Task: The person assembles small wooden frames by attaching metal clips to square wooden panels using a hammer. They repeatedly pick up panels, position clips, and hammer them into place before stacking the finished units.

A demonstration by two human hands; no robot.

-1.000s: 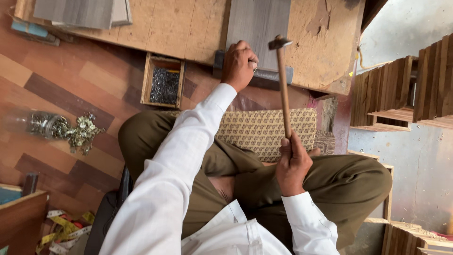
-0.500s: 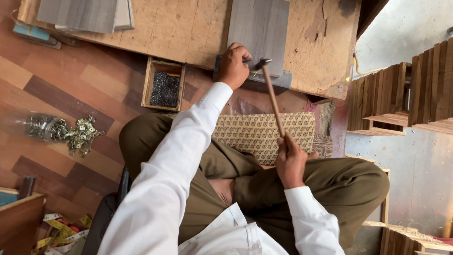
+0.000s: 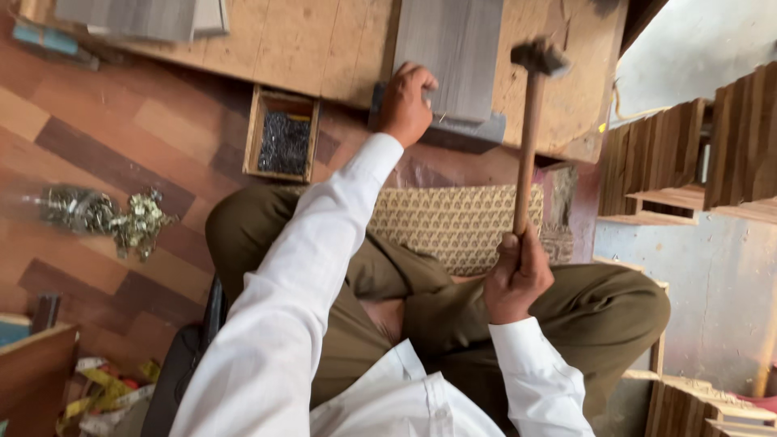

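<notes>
My right hand (image 3: 516, 279) grips the lower end of a wooden-handled hammer (image 3: 530, 121). Its dark metal head is raised and blurred over the plywood work board (image 3: 324, 40). My left hand (image 3: 405, 101) reaches forward to the near edge of a grey plank (image 3: 453, 48) lying on that board. Its fingers are closed, pinching what looks like a small nail (image 3: 441, 117) against the plank's edge. The hammer head hangs to the right of my left hand, apart from it.
A small wooden box of dark nails (image 3: 283, 142) sits on the floor left of my left hand. A patterned woven cushion (image 3: 453, 222) lies before my crossed legs. A bag of metal fittings (image 3: 105, 214) lies at left. Slatted wooden crates (image 3: 688, 154) stand at right.
The hammer came down to the spot by my left hand half a second ago. It has since swung back up and to the right. My left hand stayed at the plank's edge.
</notes>
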